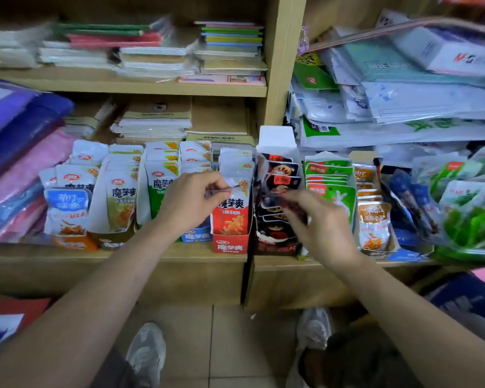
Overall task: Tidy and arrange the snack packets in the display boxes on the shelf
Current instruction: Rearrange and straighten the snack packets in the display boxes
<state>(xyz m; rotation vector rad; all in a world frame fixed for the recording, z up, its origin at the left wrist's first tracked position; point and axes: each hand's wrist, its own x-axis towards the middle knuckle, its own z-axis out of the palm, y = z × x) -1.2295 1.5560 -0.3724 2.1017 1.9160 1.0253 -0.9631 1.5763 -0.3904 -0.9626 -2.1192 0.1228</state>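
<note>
Step in hand: straightening packets in two neighbouring boxes on the lower shelf [123,257]. With the left hand [191,200], a pinch on the top edge of the front red-and-white packet [231,211], which stands upright in the red box [230,246]. With the right hand [319,222], fingers curled round a dark packet [277,201], held just above the rows in the black box [275,247] — blurred, so exact grip hard to read. Hands apart, one box each. Rows further left fairly even; green packets [333,191] to the right leaning, loose bags beyond. Judged roughly midway. Next move likely calls for seating the dark packet upright in its row, face forward, without toppling those behind — then squaring the red-and-white packet flush with its row. Possible risk: thin packets sliding out over the low box fronts.
</note>
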